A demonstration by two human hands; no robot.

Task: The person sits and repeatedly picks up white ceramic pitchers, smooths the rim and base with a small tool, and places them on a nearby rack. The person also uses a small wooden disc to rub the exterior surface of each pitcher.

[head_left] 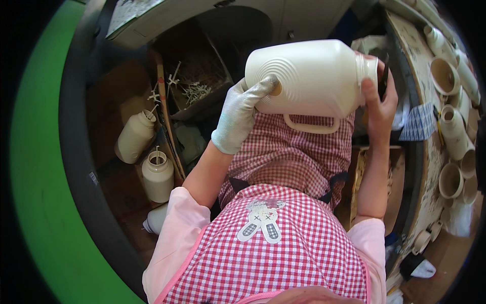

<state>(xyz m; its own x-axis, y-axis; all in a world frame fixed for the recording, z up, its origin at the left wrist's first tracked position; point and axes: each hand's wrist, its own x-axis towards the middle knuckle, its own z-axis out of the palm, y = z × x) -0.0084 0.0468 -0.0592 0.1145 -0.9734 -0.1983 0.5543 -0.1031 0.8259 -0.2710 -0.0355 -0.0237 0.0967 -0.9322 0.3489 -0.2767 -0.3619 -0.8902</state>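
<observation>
A large cream plastic jug (314, 71) lies sideways in the air above my lap, its ringed side facing me and its moulded handle (311, 126) hanging at the near side. My left hand (240, 109), in a pale grey-white glove, is closed on the jug's left end, its thumb over the raised rings. At the other end my bare right hand (382, 104) is closed round a dark, thin, blade-like tool (386, 73), with the thumb pressed against the jug's neck (365, 68). Most of the right hand's fingers are hidden behind the neck.
To the left, cream bottles (158, 177) stand in a cardboard box (109, 101). Beyond them, another box (223, 66) holds white plastic scraps (195, 92). At right, several cream containers (450, 180) line a worn bench (412, 55). A blue checked cloth (419, 121) hangs at its edge.
</observation>
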